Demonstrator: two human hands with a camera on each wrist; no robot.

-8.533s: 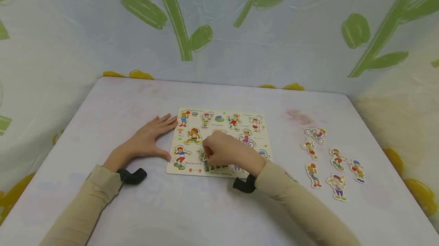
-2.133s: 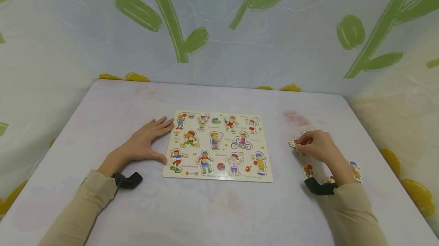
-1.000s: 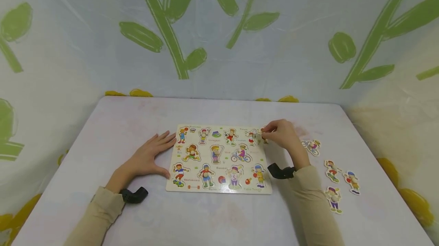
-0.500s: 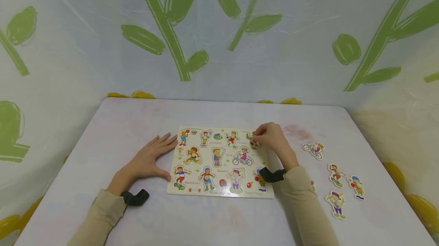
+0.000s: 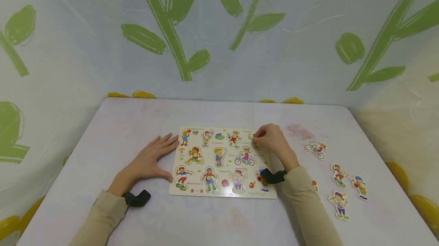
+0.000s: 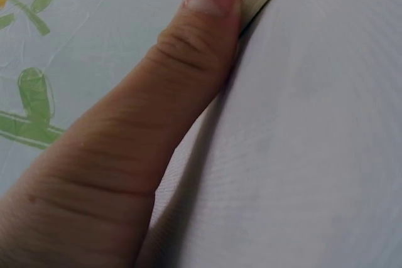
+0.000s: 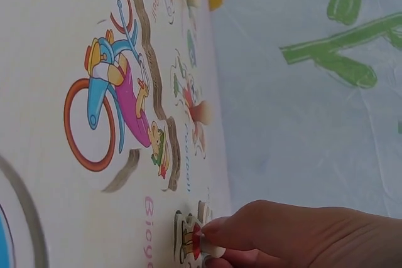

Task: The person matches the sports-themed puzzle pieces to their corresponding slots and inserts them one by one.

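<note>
My left hand (image 5: 147, 160) lies spread on the table at the left side of the wooden puzzle board (image 5: 208, 159). Its thumb (image 6: 201, 36) touches the board's edge in the left wrist view. At the board's top right corner, my right hand (image 5: 274, 141) pinches a tennis player puzzle piece (image 7: 188, 240) by its knob, over the tennis slot. Fingers cover much of that piece in the head view, and I cannot tell if it sits flush. The recessed bicycle slot (image 7: 122, 86) shows only its printed picture. Knobbed pieces such as the runner (image 5: 194, 155) sit in other slots.
Right of the board lie loose pieces: a cyclist (image 5: 316, 150), a skateboarder (image 5: 338, 175), a table tennis player (image 5: 359, 187) and a baseball player (image 5: 340, 205). The right sleeve (image 5: 305, 196) partly hides a basketball player (image 5: 315, 185). A patterned curtain (image 5: 240, 63) stands behind the table.
From the board's lower middle, my right hand went to the loose pieces, then carried the tennis player left to the top right slot. My left hand stayed at the board's edge. The head view tilted up.
</note>
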